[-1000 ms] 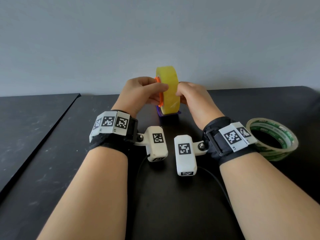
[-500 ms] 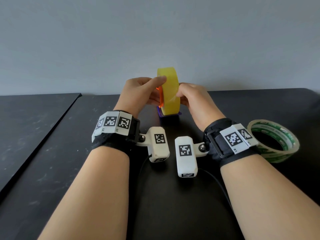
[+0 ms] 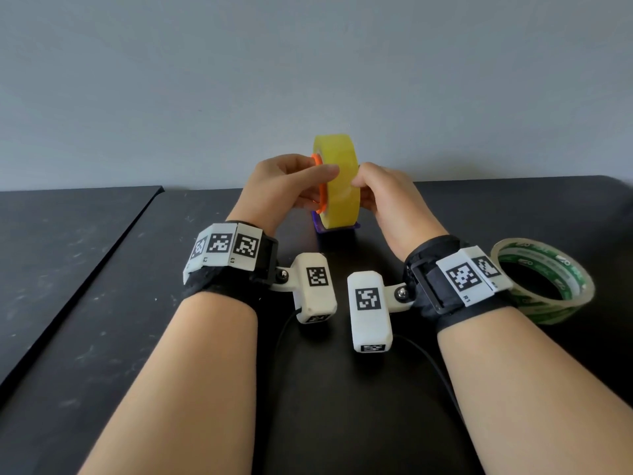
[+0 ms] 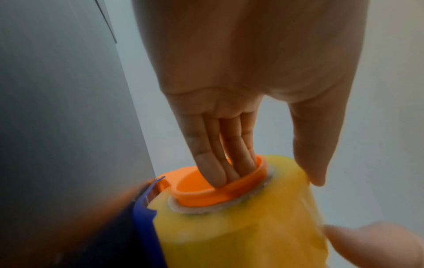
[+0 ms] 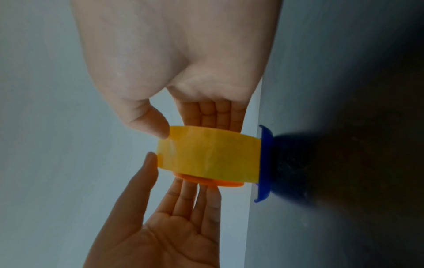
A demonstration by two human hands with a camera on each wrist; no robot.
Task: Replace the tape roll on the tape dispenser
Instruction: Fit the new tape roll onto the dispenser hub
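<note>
Little has moved since the earlier frames: both hands stay clamped on the yellow tape roll (image 3: 337, 181), held upright between them over the blue dispenser (image 3: 337, 229) on the desk (image 3: 85, 303). Left hand (image 3: 282, 190) has straight fingers (image 4: 220, 163) inside the orange hub (image 4: 220, 188), thumb over the rim; right hand (image 3: 387, 200) pinches the opposite side. Seating the roll seems in hand; next comes pressing the hub home. Right fingers and the dispenser's cradle are hidden. A green-printed roll (image 3: 548, 279) lies beside the right wrist.
</note>
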